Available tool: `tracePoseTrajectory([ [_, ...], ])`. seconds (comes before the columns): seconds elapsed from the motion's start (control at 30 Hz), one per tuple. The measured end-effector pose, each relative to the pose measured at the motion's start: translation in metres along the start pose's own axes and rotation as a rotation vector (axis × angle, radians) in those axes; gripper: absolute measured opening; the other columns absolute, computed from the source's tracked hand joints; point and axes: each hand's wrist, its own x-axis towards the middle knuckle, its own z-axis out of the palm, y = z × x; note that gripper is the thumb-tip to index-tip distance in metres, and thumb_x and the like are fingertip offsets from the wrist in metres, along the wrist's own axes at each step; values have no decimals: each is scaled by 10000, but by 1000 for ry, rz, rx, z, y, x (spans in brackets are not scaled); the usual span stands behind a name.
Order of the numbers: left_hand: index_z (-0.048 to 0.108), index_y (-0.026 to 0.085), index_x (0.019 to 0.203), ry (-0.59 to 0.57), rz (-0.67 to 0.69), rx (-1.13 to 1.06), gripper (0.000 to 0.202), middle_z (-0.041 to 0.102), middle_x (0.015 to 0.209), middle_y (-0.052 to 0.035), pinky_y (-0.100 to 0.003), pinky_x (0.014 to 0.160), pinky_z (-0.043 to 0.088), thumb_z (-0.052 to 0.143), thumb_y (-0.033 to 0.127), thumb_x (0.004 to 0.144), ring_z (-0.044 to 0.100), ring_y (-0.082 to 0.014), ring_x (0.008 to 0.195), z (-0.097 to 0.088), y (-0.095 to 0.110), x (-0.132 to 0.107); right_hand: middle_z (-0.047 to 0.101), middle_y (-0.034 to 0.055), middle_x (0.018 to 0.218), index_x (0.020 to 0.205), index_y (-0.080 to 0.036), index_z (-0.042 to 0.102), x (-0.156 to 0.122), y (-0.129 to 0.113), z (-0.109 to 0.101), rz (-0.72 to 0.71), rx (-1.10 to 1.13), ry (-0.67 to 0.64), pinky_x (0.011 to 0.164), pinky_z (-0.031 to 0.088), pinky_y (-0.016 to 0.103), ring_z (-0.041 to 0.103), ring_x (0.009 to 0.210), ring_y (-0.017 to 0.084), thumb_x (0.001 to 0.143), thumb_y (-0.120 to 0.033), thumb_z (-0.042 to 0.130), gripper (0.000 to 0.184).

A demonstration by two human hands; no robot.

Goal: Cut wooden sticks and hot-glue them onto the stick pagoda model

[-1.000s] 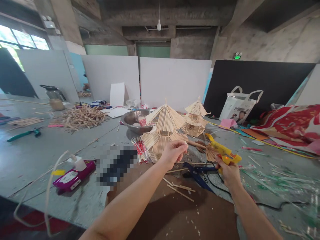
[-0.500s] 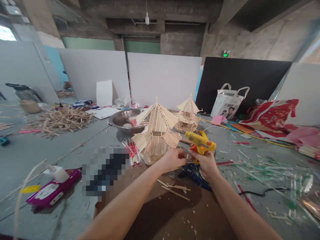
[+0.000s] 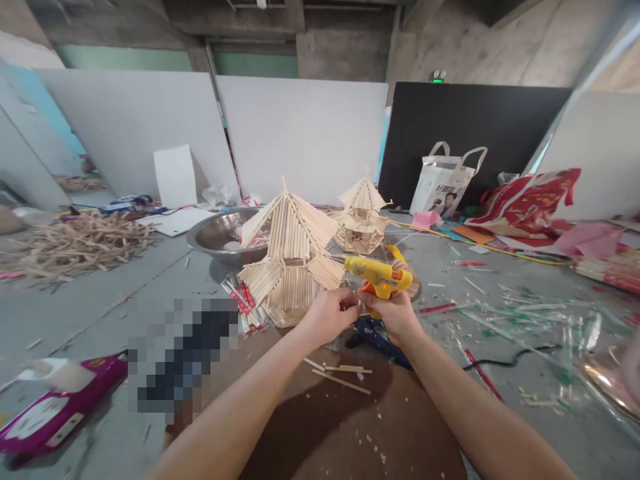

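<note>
My right hand [image 3: 393,313] is closed round the grip of a yellow hot glue gun [image 3: 377,275], whose nozzle points left toward the stick pavilion. That pavilion [image 3: 290,227], built of thin wooden sticks with a pointed roof over a wider lower roof, stands upright in front of me. Before its lower right side is my left hand [image 3: 333,312], fingers curled in a pinch; whatever they hold is hidden or too small to name. Under my hands lie several loose wooden sticks [image 3: 345,379] on a brown board [image 3: 310,433]. Blue-handled pliers [image 3: 383,343] lie beneath my right hand.
Behind stand a smaller stick pavilion [image 3: 363,217] and a metal bowl [image 3: 205,240]. A stick pile [image 3: 90,243] lies left, above a purple power strip [image 3: 65,407]. Plastic wrappers [image 3: 530,327] litter the right floor, with a white bag [image 3: 440,183] farther back. One area is pixelated.
The view has turned right and tilted down, so everything sits further left and higher. Both hands keep their grips, and the glue gun stays near the pavilion's right side.
</note>
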Motion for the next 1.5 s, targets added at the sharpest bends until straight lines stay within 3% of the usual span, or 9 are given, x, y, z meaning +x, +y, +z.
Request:
tracePoseTrajectory([
  [0.23,580,136,663,115,-47,-135,187,561,586,-3,-186,480,344,488,298,683,445,-77,511,3,8,-4,541,-48,492,592,-146,573,-5,-2,3,-5,48,38,475,383,204,474,449,65,517,-198,700,156],
  [0.4,572,145,664,162,-36,-272,160,561,574,4,-171,464,347,485,274,699,451,-65,495,1,13,-5,551,-41,511,612,-147,574,-9,-3,5,29,136,8,489,406,200,502,474,70,525,-179,701,157],
  [0.63,564,146,705,223,-92,-369,164,555,603,-2,-160,425,337,505,298,685,448,-63,488,0,13,-5,593,-33,589,645,-166,591,-14,-5,11,89,205,82,576,481,242,556,545,89,508,-162,706,179],
  [0.83,564,152,743,324,1,-277,176,568,706,-11,-167,453,344,483,305,709,421,-48,493,0,11,-8,608,-28,611,639,-163,596,-14,-6,21,62,198,119,584,495,219,564,563,81,506,-159,702,170],
  [1.03,568,160,723,432,106,-94,147,567,725,-19,-183,491,370,473,272,723,439,-56,512,-12,15,-12,613,-26,598,646,-163,603,-8,-15,32,9,149,110,589,497,226,574,560,89,513,-163,696,163],
  [1.23,589,175,767,418,170,169,165,579,717,-35,-214,583,398,435,233,756,500,-96,614,-19,15,-14,637,-7,637,671,-168,611,-6,-19,32,-86,126,50,628,502,265,603,605,122,552,-177,682,139],
  [1.4,578,172,793,468,202,224,196,583,715,-39,-211,604,387,396,244,787,513,-102,652,-14,12,-12,645,0,664,697,-172,609,-7,-19,35,-16,217,62,631,502,282,610,648,141,553,-153,673,158],
  [1.5,569,165,762,418,181,257,190,581,693,-36,-210,573,368,403,256,782,506,-103,623,-14,9,-9,642,7,651,685,-164,599,-7,-21,33,-3,226,56,617,501,303,612,645,156,555,-154,669,148],
])
